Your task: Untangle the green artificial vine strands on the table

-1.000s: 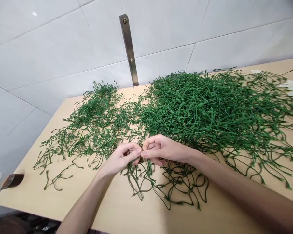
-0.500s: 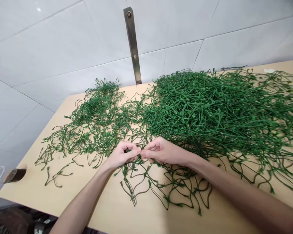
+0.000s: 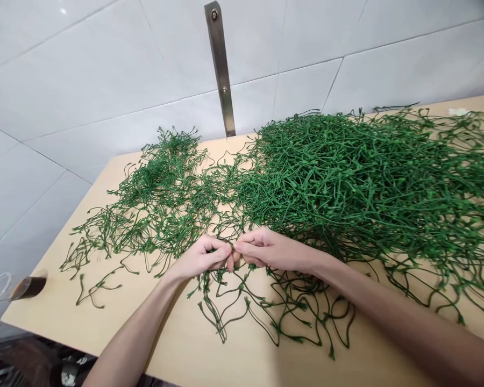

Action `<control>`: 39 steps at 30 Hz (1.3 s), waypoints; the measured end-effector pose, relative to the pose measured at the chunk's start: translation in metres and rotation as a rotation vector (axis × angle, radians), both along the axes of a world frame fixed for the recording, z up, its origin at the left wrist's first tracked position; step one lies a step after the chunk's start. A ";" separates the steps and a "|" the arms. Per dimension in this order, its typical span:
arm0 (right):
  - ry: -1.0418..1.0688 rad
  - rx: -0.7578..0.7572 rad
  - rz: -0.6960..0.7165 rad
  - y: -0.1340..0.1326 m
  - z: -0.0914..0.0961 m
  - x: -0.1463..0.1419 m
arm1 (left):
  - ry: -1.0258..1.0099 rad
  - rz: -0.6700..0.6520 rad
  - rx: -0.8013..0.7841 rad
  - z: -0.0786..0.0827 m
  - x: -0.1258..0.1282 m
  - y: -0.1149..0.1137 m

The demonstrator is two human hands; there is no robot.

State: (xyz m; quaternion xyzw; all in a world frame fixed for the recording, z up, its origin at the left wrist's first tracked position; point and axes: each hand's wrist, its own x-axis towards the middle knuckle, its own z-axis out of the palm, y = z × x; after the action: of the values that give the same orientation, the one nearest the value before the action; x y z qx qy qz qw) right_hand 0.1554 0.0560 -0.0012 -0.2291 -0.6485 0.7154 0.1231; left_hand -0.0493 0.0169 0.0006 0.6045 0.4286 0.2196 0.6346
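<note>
My left hand point(image 3: 205, 256) is closed in a pinch, thumb against forefinger, at the middle of the table. Facing it almost tip to tip, my right hand point(image 3: 268, 248) pinches too. A short bit of thin green cord shows between the fingertips; most of it is hidden by the fingers. Below the hands lie loose green cords point(image 3: 248, 305), with tufted or knotted ends. A large tangled heap of the same cords point(image 3: 331, 177) rises beyond my right hand and forearm, and a flatter, looser spread of cords point(image 3: 157, 188) lies beyond my left hand.
The pale wooden table point(image 3: 210, 365) meets a tiled wall point(image 3: 105, 70) at the back. A metal bracket point(image 3: 221, 70) is fixed to the wall. A clear cup with dark liquid point(image 3: 30, 287) appears at the table's left edge. A small white scrap point(image 3: 458, 112) lies at the back right.
Both hands stay at the same place, with the fingertips shifting slightly and drawn a little apart. The view has tilted slightly; the piles look the same.
</note>
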 end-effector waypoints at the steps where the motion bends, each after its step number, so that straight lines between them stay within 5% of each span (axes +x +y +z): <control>1: -0.004 0.048 -0.007 -0.001 0.000 0.000 | -0.005 0.000 -0.014 0.000 0.000 0.000; 6: -0.077 0.197 -0.043 -0.009 -0.003 -0.004 | 0.010 -0.034 0.077 -0.001 -0.001 -0.002; 18: -0.034 0.268 -0.155 -0.023 -0.011 -0.009 | -0.050 -0.107 0.211 -0.011 0.011 -0.007; 20: -0.032 0.250 -0.197 -0.023 -0.013 -0.007 | -0.076 -0.050 0.215 -0.013 0.010 -0.007; 25: 0.002 0.314 -0.452 -0.020 -0.014 -0.004 | -0.066 0.388 0.330 -0.014 0.000 -0.002; 33: 0.118 0.334 -0.353 -0.021 -0.010 -0.002 | -0.230 0.365 0.169 -0.012 -0.004 0.001; 39: 0.152 0.035 -0.486 -0.015 -0.012 -0.001 | -0.262 0.388 0.104 -0.008 -0.001 0.000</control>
State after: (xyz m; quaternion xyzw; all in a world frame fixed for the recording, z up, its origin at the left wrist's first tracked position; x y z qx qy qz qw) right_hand 0.1546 0.0405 -0.0127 -0.3215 -0.5758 0.6685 0.3438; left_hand -0.0503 0.0167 -0.0072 0.5091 0.4389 0.4355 0.5987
